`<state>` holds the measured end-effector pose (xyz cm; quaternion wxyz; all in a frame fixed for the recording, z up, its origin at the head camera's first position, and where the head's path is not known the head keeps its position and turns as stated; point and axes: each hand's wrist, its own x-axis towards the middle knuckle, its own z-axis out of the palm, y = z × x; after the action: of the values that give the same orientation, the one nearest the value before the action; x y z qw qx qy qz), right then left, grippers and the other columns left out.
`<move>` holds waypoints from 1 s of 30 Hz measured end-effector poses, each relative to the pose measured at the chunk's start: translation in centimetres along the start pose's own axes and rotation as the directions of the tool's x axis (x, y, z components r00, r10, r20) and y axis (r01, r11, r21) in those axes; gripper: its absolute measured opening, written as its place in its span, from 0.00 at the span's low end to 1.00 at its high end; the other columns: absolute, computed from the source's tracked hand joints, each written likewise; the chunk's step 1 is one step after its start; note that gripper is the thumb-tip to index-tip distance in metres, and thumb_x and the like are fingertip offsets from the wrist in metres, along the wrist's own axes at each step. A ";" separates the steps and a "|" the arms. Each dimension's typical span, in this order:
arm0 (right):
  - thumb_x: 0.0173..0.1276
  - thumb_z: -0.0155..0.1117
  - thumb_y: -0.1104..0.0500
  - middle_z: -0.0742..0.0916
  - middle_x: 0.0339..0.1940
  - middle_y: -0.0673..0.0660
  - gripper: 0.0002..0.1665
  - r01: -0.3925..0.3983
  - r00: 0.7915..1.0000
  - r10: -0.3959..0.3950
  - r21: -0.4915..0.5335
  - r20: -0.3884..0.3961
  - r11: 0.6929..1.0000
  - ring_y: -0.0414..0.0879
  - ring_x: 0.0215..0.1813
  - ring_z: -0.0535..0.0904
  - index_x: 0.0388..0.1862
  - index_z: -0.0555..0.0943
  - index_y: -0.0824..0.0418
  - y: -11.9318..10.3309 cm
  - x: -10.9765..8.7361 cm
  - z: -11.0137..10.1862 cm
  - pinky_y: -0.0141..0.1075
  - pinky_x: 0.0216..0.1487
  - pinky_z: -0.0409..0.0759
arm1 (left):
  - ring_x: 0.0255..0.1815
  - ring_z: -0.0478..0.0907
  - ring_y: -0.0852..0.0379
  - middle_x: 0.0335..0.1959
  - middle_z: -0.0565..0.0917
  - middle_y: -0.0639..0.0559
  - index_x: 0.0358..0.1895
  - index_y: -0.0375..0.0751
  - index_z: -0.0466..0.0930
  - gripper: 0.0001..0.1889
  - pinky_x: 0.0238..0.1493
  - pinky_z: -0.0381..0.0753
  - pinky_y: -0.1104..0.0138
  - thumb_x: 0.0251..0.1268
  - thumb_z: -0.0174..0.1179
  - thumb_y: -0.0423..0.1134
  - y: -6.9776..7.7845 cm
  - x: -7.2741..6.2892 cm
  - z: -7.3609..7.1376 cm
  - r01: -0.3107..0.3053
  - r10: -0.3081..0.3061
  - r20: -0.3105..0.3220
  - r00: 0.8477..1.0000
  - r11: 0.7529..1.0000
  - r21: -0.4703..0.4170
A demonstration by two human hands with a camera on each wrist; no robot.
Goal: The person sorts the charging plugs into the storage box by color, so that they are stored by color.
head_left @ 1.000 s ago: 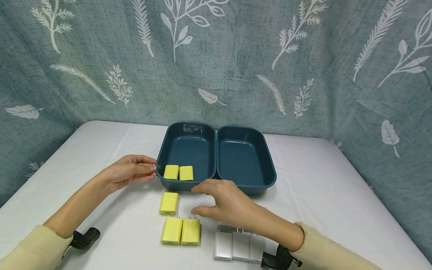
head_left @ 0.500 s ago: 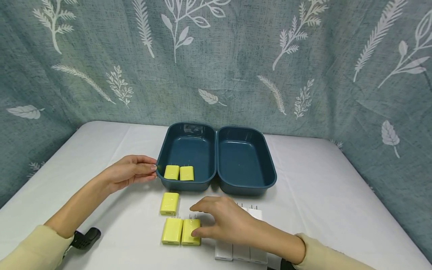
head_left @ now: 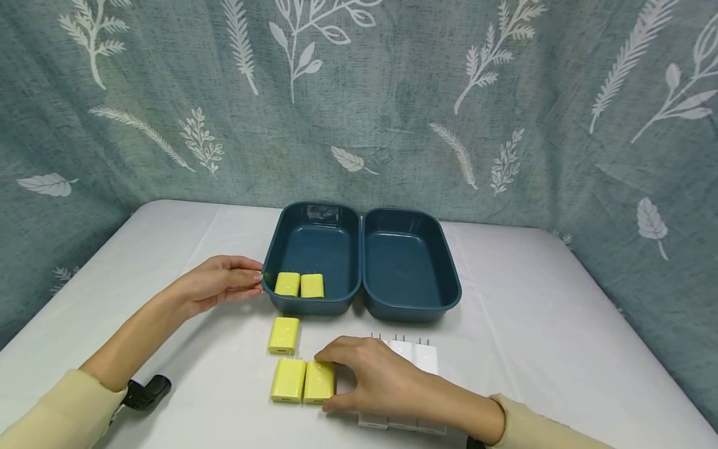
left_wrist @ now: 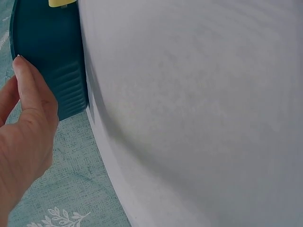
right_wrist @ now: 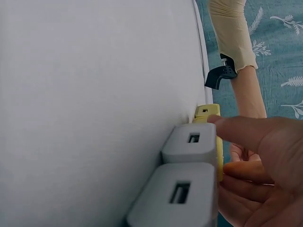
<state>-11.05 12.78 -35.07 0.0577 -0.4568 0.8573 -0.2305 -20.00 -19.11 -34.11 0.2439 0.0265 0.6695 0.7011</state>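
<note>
Across the white surface (head_left: 533,349), your right hand (head_left: 373,377) has come down toward the near edge, fingers now curled round the rightmost yellow charger (head_left: 320,383), seemingly starting a pickup, while your left hand (head_left: 210,285) touches the left tray (head_left: 320,249), fingers straight.

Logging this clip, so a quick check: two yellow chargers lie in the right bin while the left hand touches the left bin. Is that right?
Not quite: the two yellow chargers lie in the left bin; the head view shows none in the right bin. The left hand does touch the left bin.
</note>
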 end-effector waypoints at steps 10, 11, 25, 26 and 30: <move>0.57 0.79 0.49 0.83 0.50 0.43 0.31 -0.010 1.000 0.010 0.013 -0.017 1.000 0.30 0.51 0.77 0.57 0.82 0.57 0.0 -0.1 0.3 0.27 0.55 0.78 | 0.40 0.84 0.57 0.39 0.82 0.46 0.63 0.20 0.61 0.21 0.51 0.84 0.65 0.73 0.53 0.26 -0.1 0.0 0.0 -0.012 0.012 0.001 1.000 1.000 -0.014; 0.57 0.79 0.49 0.83 0.50 0.43 0.30 -0.009 1.000 0.010 0.013 -0.019 1.000 0.30 0.51 0.77 0.57 0.82 0.57 0.0 -0.1 0.3 0.27 0.55 0.78 | 0.40 0.84 0.57 0.39 0.82 0.46 0.63 0.20 0.61 0.21 0.50 0.85 0.66 0.73 0.53 0.26 -0.1 0.0 0.0 -0.011 0.011 -0.003 1.000 1.000 -0.017; 0.59 0.78 0.53 0.84 0.53 0.46 0.28 0.039 0.993 -0.028 0.094 -0.113 0.995 0.35 0.56 0.77 0.57 0.82 0.60 0.6 -0.6 -0.8 0.30 0.59 0.78 | 0.40 0.84 0.57 0.40 0.82 0.46 0.63 0.20 0.61 0.21 0.52 0.84 0.64 0.73 0.53 0.27 -0.1 0.0 -0.1 -0.007 0.007 -0.009 1.000 1.000 -0.005; 0.58 0.78 0.54 0.84 0.53 0.46 0.28 0.045 0.992 -0.032 0.100 -0.125 0.994 0.35 0.56 0.78 0.57 0.82 0.60 0.6 -0.6 -0.9 0.30 0.59 0.78 | 0.40 0.84 0.57 0.40 0.82 0.46 0.63 0.20 0.61 0.21 0.52 0.84 0.64 0.74 0.53 0.27 -0.1 0.0 -0.1 -0.007 0.007 -0.009 1.000 1.000 -0.005; 0.58 0.78 0.55 0.85 0.53 0.48 0.28 0.066 0.985 -0.047 0.107 -0.167 0.992 0.37 0.56 0.79 0.57 0.82 0.61 0.7 -0.5 -1.6 0.31 0.57 0.80 | 0.40 0.84 0.57 0.39 0.82 0.46 0.63 0.20 0.61 0.20 0.52 0.84 0.65 0.73 0.53 0.27 -0.1 0.0 -0.1 -0.008 0.008 -0.007 1.000 1.000 -0.008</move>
<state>-11.76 14.08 -34.06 0.0059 -0.4563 0.8315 -0.3168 -19.99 -19.26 -34.22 0.2389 0.0255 0.6676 0.7047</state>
